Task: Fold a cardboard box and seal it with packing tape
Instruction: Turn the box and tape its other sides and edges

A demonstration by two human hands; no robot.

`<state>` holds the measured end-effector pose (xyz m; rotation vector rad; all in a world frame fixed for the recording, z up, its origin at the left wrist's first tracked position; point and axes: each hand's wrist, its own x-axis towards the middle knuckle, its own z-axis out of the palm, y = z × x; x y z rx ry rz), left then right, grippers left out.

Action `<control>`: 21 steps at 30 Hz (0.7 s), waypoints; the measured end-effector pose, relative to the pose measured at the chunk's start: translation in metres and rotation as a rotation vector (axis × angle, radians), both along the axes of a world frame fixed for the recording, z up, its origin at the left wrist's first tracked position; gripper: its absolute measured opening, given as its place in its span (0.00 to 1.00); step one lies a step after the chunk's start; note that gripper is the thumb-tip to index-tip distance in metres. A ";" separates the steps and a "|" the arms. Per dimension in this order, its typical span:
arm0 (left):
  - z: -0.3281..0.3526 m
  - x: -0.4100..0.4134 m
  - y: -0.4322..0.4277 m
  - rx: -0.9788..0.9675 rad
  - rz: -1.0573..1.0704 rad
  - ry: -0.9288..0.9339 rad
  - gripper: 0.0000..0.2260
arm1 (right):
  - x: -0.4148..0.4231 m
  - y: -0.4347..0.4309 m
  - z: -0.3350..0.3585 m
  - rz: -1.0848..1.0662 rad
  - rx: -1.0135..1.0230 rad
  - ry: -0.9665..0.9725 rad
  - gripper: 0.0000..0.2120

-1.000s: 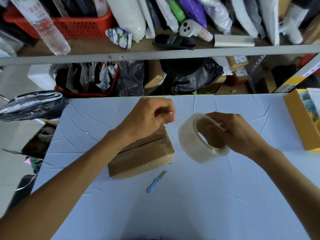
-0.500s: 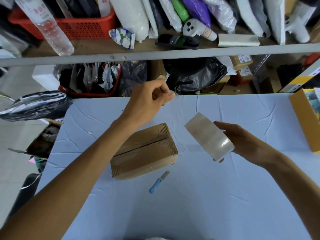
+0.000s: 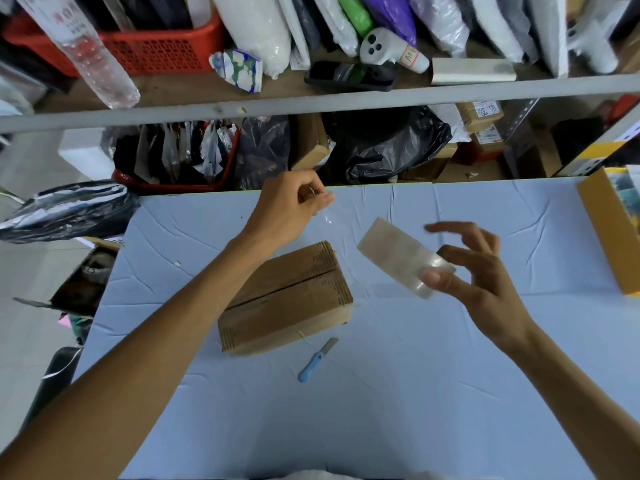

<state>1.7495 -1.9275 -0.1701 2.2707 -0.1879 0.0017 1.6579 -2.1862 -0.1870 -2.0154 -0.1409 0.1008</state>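
Observation:
A folded brown cardboard box [image 3: 287, 299] lies on the light blue table [image 3: 381, 393], its top flaps closed with a seam along the middle. My left hand [image 3: 291, 206] is raised above the far table edge and pinches the free end of clear tape, which stretches faintly toward the roll. The roll of clear packing tape [image 3: 398, 254] hangs edge-on to the right of the box. My right hand [image 3: 471, 268] holds it with thumb on its near side and fingers spread behind. Neither hand touches the box.
A small blue-handled knife [image 3: 317, 360] lies just in front of the box. A yellow-edged box [image 3: 613, 230] sits at the table's right edge. Cluttered shelves [image 3: 311, 105] rise behind the table. Black bags [image 3: 65, 213] and an open carton [image 3: 83, 285] stand left of it.
My left hand rose from over the box to the far table edge, drawing tape out. The roll turned edge-on in my right hand, whose fingers have spread.

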 end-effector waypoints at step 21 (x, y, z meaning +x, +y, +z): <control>-0.027 0.029 0.021 0.188 -0.077 0.080 0.06 | -0.046 0.026 -0.025 -0.113 -0.074 0.583 0.34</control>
